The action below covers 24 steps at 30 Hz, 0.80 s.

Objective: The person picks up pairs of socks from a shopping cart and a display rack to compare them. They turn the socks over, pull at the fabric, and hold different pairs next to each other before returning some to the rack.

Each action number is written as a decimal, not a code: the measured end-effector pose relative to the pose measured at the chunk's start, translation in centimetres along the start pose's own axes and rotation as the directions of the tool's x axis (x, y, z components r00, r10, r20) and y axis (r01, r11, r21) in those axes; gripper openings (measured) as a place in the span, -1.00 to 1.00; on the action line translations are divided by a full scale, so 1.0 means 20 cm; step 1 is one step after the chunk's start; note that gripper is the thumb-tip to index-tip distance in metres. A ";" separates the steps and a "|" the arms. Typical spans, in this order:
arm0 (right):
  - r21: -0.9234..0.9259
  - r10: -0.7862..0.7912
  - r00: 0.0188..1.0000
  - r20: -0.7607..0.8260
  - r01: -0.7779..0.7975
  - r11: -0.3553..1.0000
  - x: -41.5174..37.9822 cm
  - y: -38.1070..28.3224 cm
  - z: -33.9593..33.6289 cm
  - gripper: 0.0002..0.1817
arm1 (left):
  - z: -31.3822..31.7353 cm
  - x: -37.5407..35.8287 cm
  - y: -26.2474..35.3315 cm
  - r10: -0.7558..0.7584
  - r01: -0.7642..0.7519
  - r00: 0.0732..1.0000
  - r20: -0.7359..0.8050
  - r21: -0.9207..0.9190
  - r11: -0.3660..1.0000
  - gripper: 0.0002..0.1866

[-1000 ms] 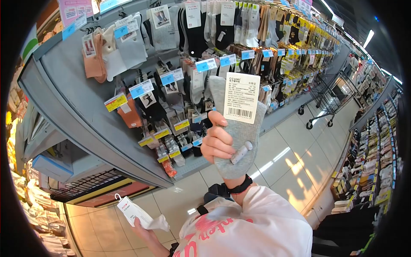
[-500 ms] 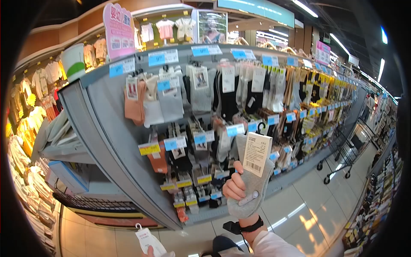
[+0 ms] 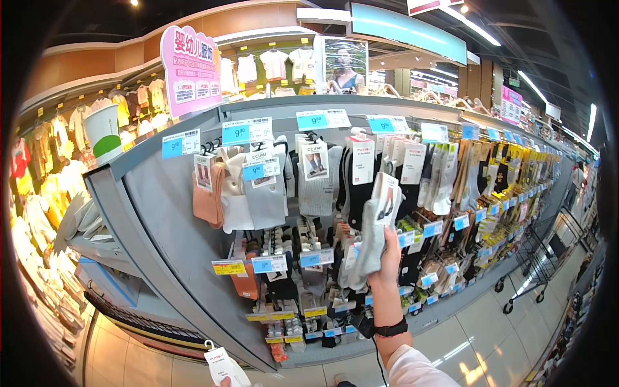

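My right hand (image 3: 389, 258) is raised toward the sock rack (image 3: 148, 213) and grips a pair of grey socks (image 3: 373, 232) with a card label at its top, held close against the hanging packs in the rack's middle rows. A black band circles that wrist. At the bottom edge only a sliver of my left hand (image 3: 225, 382) shows, holding a pair of white socks (image 3: 222, 365) with a white hanger hook. Grey, white, peach and black socks (image 3: 258, 193) hang on the upper pegs just left of the raised pair.
Blue and yellow price tags (image 3: 248, 131) line the rack. A pink sign (image 3: 191, 68) stands on top, children's clothes hang behind. Folded goods fill shelves at the left. A shopping cart (image 3: 538, 267) stands down the tiled aisle at the right.
My right hand has lifted the grey socks up and turned them edge-on against the rack. The view has tilted upward. My left hand has dropped almost out of the frame.
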State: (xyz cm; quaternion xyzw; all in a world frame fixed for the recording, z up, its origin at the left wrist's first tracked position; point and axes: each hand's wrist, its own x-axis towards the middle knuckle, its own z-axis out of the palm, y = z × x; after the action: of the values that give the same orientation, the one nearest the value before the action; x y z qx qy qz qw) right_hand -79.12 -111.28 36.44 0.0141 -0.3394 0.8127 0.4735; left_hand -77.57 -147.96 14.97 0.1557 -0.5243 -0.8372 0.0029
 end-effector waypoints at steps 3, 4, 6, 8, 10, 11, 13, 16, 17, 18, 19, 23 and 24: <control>-0.267 -0.178 0.960 0.215 0.233 0.935 0.17 0.10 -0.08 -0.73 | 0.02 0.00 0.00 0.015 -0.015 1.000 -0.024 0.005 1.000 -0.52; -0.261 -0.173 0.960 0.222 0.230 0.938 0.20 0.11 -0.08 -0.73 | 0.03 0.00 0.00 0.017 -0.016 0.999 -0.038 0.011 1.000 -0.52; -0.306 -0.146 0.941 0.304 0.242 0.921 0.26 0.13 -0.07 -0.74 | 0.04 0.00 0.00 0.020 -0.019 0.998 -0.053 0.010 1.000 -0.52; -0.264 -0.111 0.953 0.283 0.189 0.946 0.29 0.17 -0.06 -0.76 | 0.04 0.00 0.00 0.022 -0.021 0.998 -0.064 0.015 1.000 -0.52; -0.238 -0.035 0.967 0.254 0.098 0.966 0.31 0.21 -0.06 -0.75 | 0.05 0.00 0.00 0.024 -0.022 0.997 -0.075 0.019 1.000 -0.52; -0.234 -0.015 0.966 0.258 0.077 0.969 0.32 0.22 -0.06 -0.75 | 0.05 0.00 0.00 0.025 -0.024 0.996 -0.084 0.022 0.999 -0.52; -0.234 -0.005 0.961 0.278 0.072 0.969 0.32 0.24 -0.05 -0.76 | 0.05 0.00 0.00 0.027 -0.025 0.995 -0.092 0.026 0.999 -0.53; -0.238 -0.001 0.956 0.292 0.073 0.968 0.32 0.26 -0.04 -0.78 | 0.05 0.00 0.00 0.034 -0.031 0.994 -0.104 0.029 0.999 -0.53; -0.242 -0.007 0.957 0.291 0.080 0.967 0.31 0.27 -0.03 -0.79 | 0.04 -0.01 0.00 0.035 -0.032 0.994 -0.106 0.028 0.999 -0.53; -0.238 0.000 0.956 0.295 0.073 0.969 0.31 0.27 -0.03 -0.79 | 0.03 0.00 0.00 0.038 -0.035 0.994 -0.107 0.027 0.999 -0.53; -0.241 0.009 0.956 0.293 0.065 0.968 0.31 0.27 -0.03 -0.80 | 0.03 0.00 0.00 0.037 -0.034 0.994 -0.107 0.027 0.999 -0.53; -0.240 0.008 0.958 0.286 0.063 0.969 0.29 0.29 -0.05 -0.79 | 0.01 0.00 0.00 0.038 -0.036 0.993 -0.111 0.024 0.999 -0.53; -0.247 0.001 0.960 0.281 0.072 0.966 0.29 0.29 -0.05 -0.78 | 0.00 0.00 0.00 0.039 -0.037 0.993 -0.112 0.025 0.999 -0.53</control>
State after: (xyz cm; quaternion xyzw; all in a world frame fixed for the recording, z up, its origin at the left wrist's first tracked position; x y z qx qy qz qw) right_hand -86.60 -108.30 34.53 0.0735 -0.5041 0.7434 0.4335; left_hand -77.62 -147.97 14.96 0.1926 -0.5357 -0.8209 0.0467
